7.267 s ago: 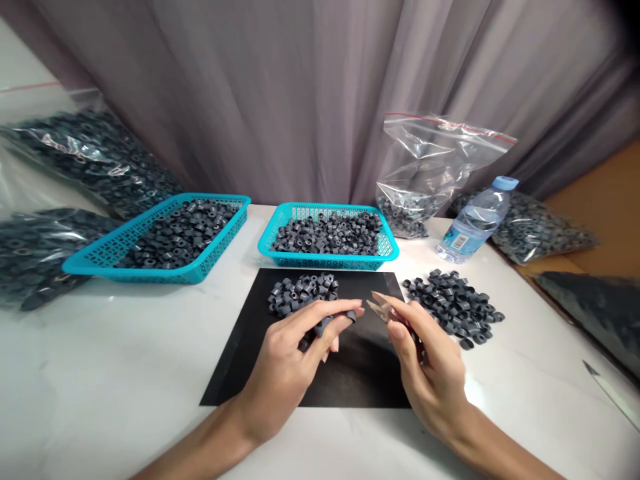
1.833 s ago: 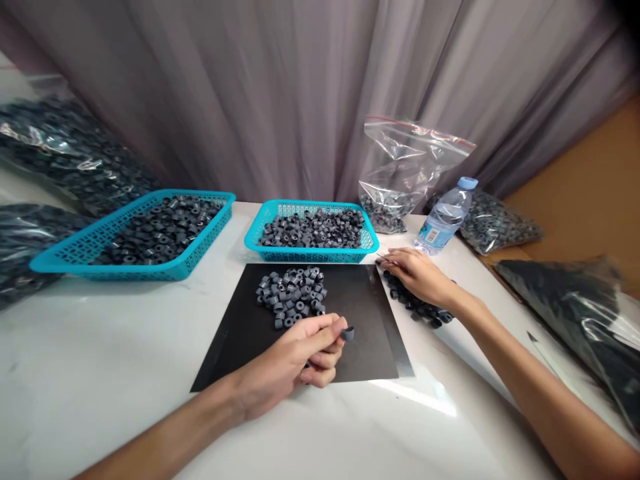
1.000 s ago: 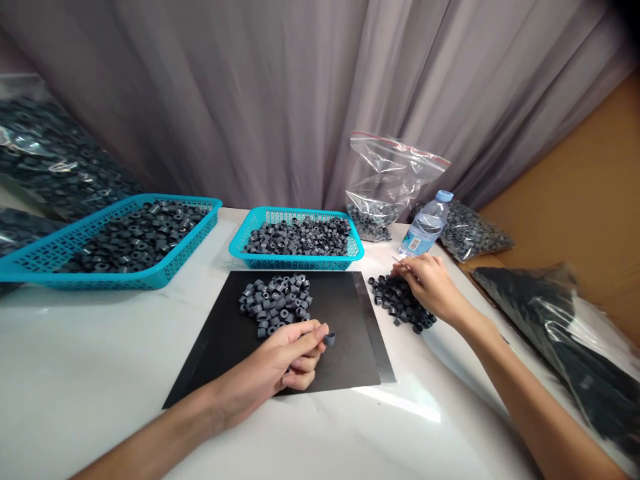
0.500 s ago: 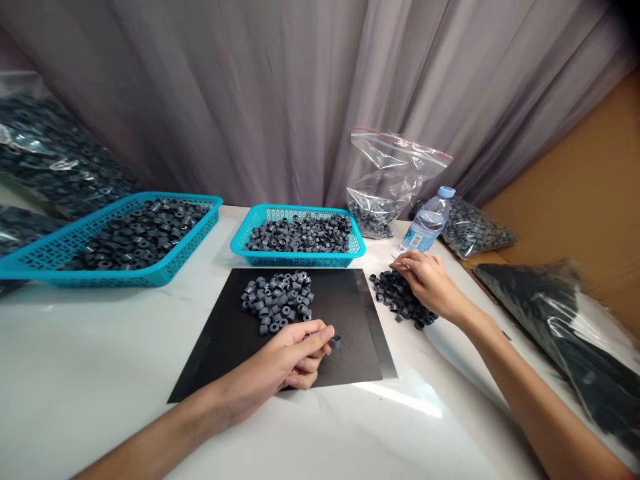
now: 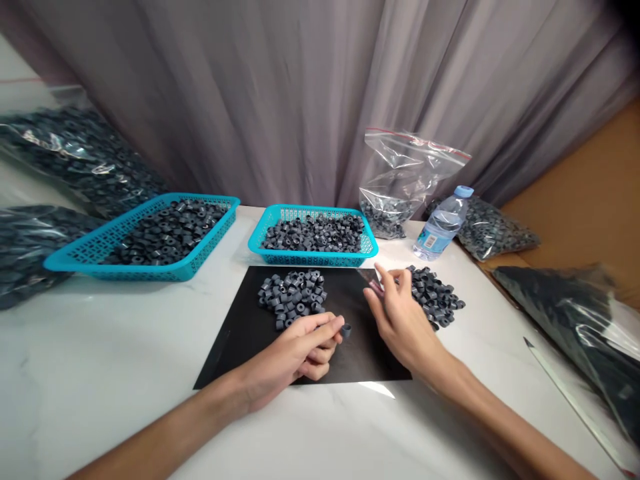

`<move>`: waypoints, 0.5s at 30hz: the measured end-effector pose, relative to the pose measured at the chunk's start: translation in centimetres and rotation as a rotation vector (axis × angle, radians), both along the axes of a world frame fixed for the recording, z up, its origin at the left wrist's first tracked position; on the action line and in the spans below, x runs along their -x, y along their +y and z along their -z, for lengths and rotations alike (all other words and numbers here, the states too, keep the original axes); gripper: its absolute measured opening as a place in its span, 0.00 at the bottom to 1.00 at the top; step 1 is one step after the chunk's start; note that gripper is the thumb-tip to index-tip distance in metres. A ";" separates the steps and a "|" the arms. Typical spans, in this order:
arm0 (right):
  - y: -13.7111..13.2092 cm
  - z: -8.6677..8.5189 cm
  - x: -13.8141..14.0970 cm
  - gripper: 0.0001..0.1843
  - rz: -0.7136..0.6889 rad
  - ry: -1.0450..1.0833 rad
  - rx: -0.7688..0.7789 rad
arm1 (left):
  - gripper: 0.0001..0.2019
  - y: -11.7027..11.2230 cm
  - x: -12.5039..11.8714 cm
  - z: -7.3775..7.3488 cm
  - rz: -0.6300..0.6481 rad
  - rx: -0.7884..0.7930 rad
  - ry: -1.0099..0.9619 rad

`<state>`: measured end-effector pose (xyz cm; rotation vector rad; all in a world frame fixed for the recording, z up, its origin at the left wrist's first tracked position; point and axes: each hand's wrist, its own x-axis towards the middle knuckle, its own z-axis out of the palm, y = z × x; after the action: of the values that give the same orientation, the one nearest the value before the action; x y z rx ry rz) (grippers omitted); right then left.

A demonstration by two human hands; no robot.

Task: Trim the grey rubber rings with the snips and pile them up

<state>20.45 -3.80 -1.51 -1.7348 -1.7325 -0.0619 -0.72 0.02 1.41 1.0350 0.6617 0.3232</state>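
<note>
Over the front of the black mat (image 5: 235,347), my left hand (image 5: 310,347) pinches a short grey plastic tube piece (image 5: 346,331) between thumb and fingertips, its open end facing up. My right hand (image 5: 400,313) is at the mat's right edge, closed on a small thin tool (image 5: 375,285) with a pinkish part and a pale, blade-like tip; its exact kind is unclear. A heap of grey tube pieces (image 5: 293,297) lies on the mat behind my left hand. Another pile of darker pieces (image 5: 437,297) sits on the white table, partly hidden by my right hand.
Two blue baskets (image 5: 187,270) (image 5: 320,257) hold many tube pieces at the back. A zip bag (image 5: 390,213), a water bottle (image 5: 440,227) and a bag of dark pieces (image 5: 497,230) stand back right. Filled bags (image 5: 95,153) lean at left. A ruler-like strip (image 5: 575,403) lies at right.
My right hand has moved left from the right-hand pile to the mat's edge, bringing the thin tool nearer my left hand. My left hand keeps the tube piece. The view has turned slightly left.
</note>
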 end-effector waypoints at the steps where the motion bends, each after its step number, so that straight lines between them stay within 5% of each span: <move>1: -0.1 0.5 0.5 0.23 -0.032 -0.021 0.036 | 0.19 0.0 0.0 0.0 -0.005 0.004 0.001; 6: -0.2 1.5 1.1 0.15 -0.088 -0.118 0.151 | 0.19 -0.1 -0.1 -0.1 0.016 0.037 -0.013; 15: -0.9 0.5 0.5 0.14 -0.108 -0.165 0.043 | 0.18 -0.2 -0.4 0.9 -0.069 -0.106 -0.040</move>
<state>19.91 -4.65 -1.98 -1.7043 -1.9576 -0.1239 -0.27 -0.15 0.54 1.1052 0.6500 0.4417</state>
